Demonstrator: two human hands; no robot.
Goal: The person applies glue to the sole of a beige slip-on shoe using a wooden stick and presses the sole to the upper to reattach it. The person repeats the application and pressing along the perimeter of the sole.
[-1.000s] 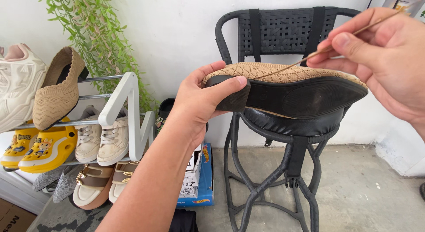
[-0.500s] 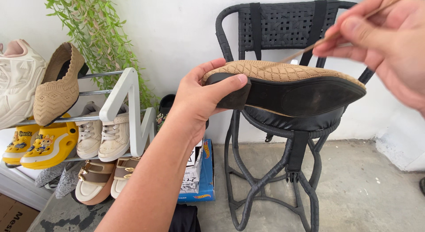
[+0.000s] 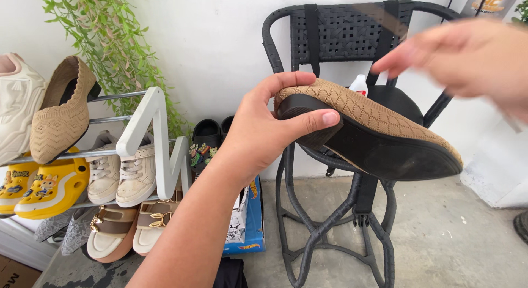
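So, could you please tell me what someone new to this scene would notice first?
The tan knitted flat shoe with a black sole at centre frame, held by its heel in the left hand. Above it to the right, the blurred right hand hovers in front of the black woven chair. At far left, a white and metal shoe rack holds a matching tan shoe and yellow clogs.

Left hand point(image 3: 264, 128) curled in a grip, right hand point(image 3: 467, 62) raised, blurred.
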